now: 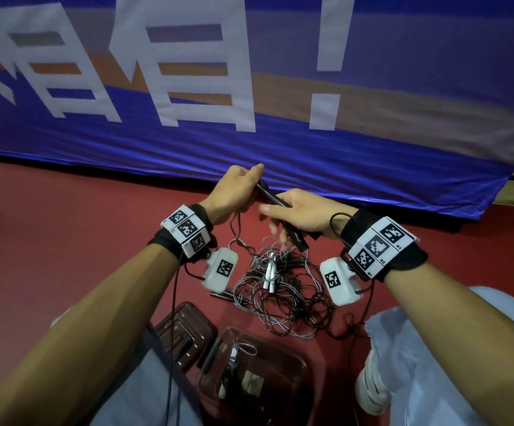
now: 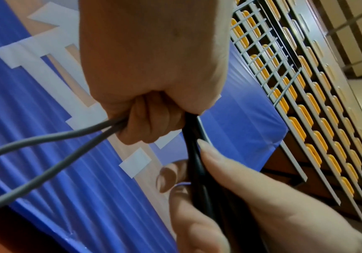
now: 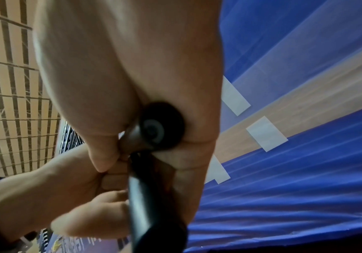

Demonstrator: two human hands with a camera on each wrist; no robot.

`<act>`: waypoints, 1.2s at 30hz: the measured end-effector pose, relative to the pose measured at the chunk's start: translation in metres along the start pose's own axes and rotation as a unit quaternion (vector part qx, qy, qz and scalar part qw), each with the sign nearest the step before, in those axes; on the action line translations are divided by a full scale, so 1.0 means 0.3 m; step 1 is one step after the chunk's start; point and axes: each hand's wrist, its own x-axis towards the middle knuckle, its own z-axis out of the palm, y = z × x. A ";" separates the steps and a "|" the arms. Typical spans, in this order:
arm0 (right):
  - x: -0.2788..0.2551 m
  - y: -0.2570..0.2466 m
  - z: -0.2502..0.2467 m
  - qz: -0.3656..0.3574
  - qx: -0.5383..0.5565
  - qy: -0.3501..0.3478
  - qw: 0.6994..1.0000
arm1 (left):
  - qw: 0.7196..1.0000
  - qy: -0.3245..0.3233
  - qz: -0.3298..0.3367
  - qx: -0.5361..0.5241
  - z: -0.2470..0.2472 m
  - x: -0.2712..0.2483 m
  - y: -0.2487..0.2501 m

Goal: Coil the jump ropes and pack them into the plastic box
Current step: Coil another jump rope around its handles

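My left hand and right hand both grip a pair of black jump-rope handles, held together above the red floor. In the left wrist view my left hand is a fist round the handles and two strands of grey cord. The right wrist view shows my right hand wrapped round the handles, with one round end cap showing. A tangled pile of ropes lies below my hands. The clear plastic box by my knees holds a coiled rope.
A clear lid or tray lies left of the box. A blue banner stands along the floor just beyond my hands. My knees in light trousers flank the box. Bare red floor stretches to the left.
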 end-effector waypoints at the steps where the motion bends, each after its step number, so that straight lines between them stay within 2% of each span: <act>1: -0.004 -0.001 -0.004 0.005 0.000 0.000 1.000 | 1.000 0.001 -0.004 -0.015 0.005 0.004 -0.002; 5: -0.003 0.012 -0.012 0.038 0.000 0.023 0.999 | 0.998 -0.005 -0.019 -0.062 0.005 0.010 -0.008; 10: -0.003 0.027 -0.021 0.085 -0.075 0.067 0.991 | 0.990 -0.034 -0.057 -0.126 -0.008 0.011 -0.014; 14: -0.003 0.021 -0.030 0.017 -0.140 0.087 0.986 | 0.968 -0.045 -0.080 -0.232 -0.019 0.022 -0.022; 17: 0.005 0.019 -0.018 -0.032 -0.123 0.100 0.987 | 0.944 -0.041 -0.097 -0.313 -0.029 0.034 -0.023; 19: 0.013 0.020 -0.010 -0.053 -0.122 0.120 0.984 | 0.939 -0.034 -0.094 -0.328 -0.033 0.040 -0.026; 23: 0.029 0.024 0.007 -0.061 -0.116 0.167 0.977 | 0.961 -0.023 -0.062 -0.268 -0.040 0.037 -0.022; 27: 0.030 0.009 0.034 -0.089 -0.039 0.214 0.972 | 0.973 -0.028 -0.030 -0.227 -0.043 0.027 -0.008; 32: 0.010 -0.042 0.030 -0.158 0.096 0.308 0.933 | 0.991 -0.032 -0.008 -0.133 0.002 0.001 0.003; 34: -0.001 -0.061 0.026 -0.186 0.168 0.308 0.918 | 0.994 -0.048 -0.003 -0.103 0.029 -0.012 0.003; 36: -0.017 -0.082 0.034 -0.215 0.247 0.253 0.910 | 0.993 -0.059 -0.008 -0.100 0.055 -0.018 0.000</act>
